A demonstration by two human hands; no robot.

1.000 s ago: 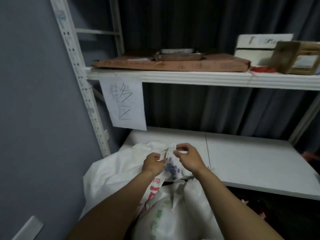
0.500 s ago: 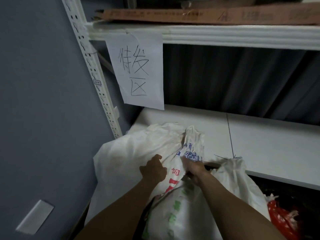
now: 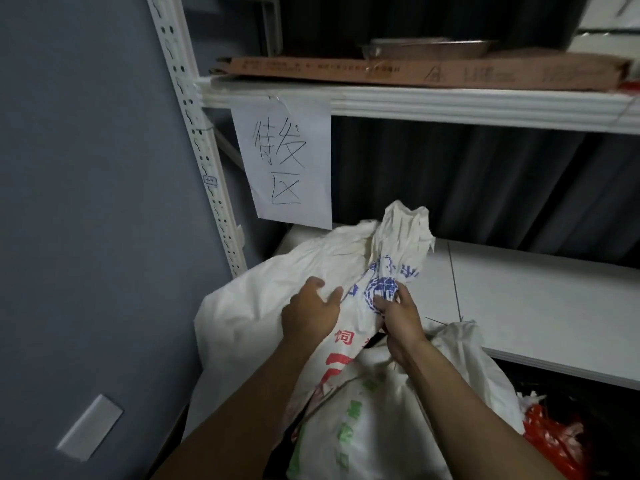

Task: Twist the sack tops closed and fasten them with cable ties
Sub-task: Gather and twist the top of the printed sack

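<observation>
A white woven sack [image 3: 249, 306] with blue and red print leans against the shelf's left post. Its top [image 3: 403, 233] is gathered into a bunch that stands up above my hands. My right hand [image 3: 398, 313] is closed around the neck of that bunch, just under the blue print. My left hand [image 3: 310, 311] lies flat on the sack's shoulder, fingers spread, to the left of the neck. In front lies a second white sack [image 3: 381, 427] with green print; its top [image 3: 457, 327] is bunched and a thin dark cable tie [image 3: 455, 289] sticks up from it.
A white shelf board [image 3: 536, 306] runs behind the sacks, with a second shelf [image 3: 450, 105] above carrying flat cardboard and a metal tray. A handwritten paper sign [image 3: 282, 161] hangs from the upper shelf. A red bag [image 3: 554, 441] lies at lower right. A grey wall is on the left.
The view has tilted up a little. My left hand has opened and spread flat on the sack. The bunched top now stands taller above my right hand, which keeps its hold on the neck.
</observation>
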